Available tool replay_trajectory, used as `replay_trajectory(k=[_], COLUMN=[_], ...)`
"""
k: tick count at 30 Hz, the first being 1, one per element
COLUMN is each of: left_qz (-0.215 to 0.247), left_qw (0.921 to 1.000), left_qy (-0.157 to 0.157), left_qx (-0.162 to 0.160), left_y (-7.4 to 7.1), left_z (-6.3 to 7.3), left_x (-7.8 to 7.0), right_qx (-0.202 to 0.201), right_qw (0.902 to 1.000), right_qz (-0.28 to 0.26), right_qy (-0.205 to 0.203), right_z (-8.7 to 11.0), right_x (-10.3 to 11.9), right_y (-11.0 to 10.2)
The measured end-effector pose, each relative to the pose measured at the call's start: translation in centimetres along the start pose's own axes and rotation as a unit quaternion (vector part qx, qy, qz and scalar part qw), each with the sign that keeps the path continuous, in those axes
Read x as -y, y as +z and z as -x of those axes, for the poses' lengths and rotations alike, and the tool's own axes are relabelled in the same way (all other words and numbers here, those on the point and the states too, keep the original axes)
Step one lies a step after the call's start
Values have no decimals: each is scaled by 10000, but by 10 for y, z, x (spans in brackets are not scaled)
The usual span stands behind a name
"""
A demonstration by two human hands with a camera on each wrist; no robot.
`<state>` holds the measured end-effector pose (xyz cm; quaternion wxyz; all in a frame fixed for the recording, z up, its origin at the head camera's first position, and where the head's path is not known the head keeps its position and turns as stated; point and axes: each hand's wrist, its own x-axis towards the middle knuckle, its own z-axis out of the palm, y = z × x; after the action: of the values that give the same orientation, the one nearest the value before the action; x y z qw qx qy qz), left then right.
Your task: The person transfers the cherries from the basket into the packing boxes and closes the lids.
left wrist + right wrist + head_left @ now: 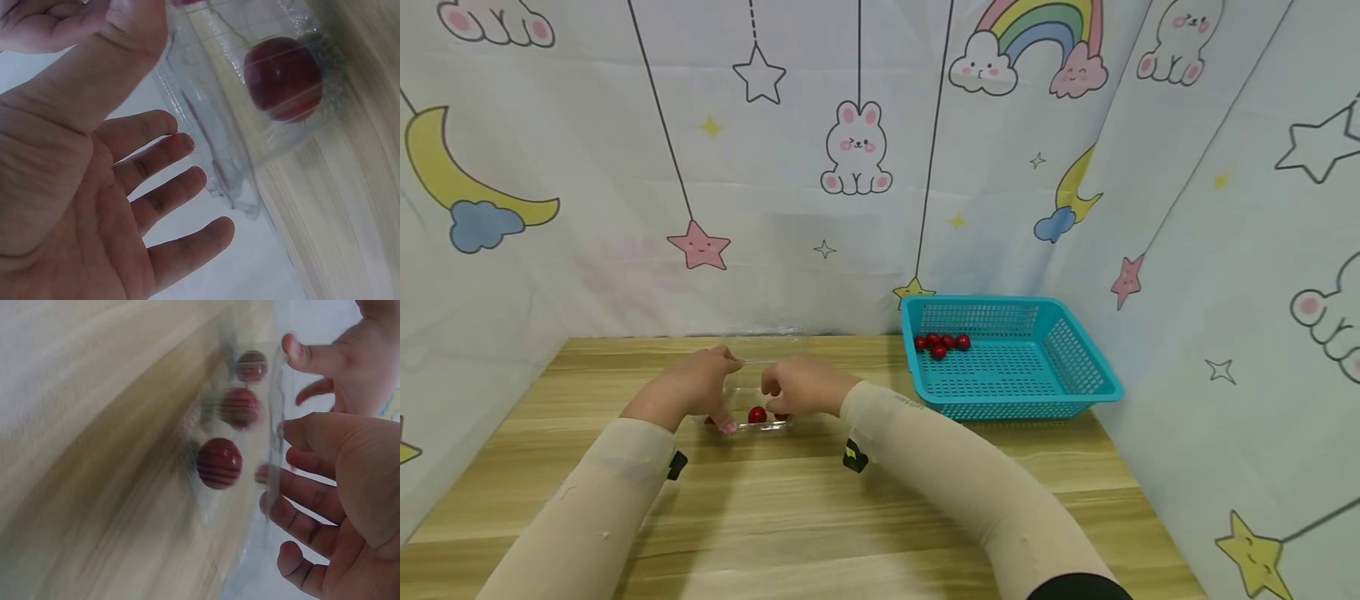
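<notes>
Pale sleeves (587, 508) are closest in the head view; left hand (688, 387) and right hand (808, 387) bracket a clear box (748, 396) holding red balls (757, 414) toward the table's (760, 517) far side, probably to steady it. Left wrist view: fingers spread loosely, no real grip; right wrist view: thumb and fingertips seemingly pinch the rim.

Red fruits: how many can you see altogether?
8: five red fruits at the left of the blue basket, four in a row and one in front; three lined up in the clear box. More could be hidden.
</notes>
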<state>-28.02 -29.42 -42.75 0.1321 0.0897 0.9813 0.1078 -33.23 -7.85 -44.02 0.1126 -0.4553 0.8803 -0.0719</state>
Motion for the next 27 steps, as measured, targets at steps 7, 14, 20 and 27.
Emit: replay_trajectory(k=[7,14,20,27], left_qz=[1,11,28,31], left_qw=[10000,10000,10000,10000], left_qy=[-68,-53,-40,-43], left_qx=[69,12,5,-21], left_y=[-2,-2,-2,-3], left_z=[3,4,5,5], left_x=[-2,-4,-5,-5], right_qx=[-333,-597,-726,-1004], right_qw=[9984,9935,9817,9697], right_qz=[-439,-854,-1254,-1390], right_qy=[145,465,1234,1740], right_z=[18,48,74,99], right_x=[-16,-57,-102,-144], right_y=[-20,-56,-79,-98])
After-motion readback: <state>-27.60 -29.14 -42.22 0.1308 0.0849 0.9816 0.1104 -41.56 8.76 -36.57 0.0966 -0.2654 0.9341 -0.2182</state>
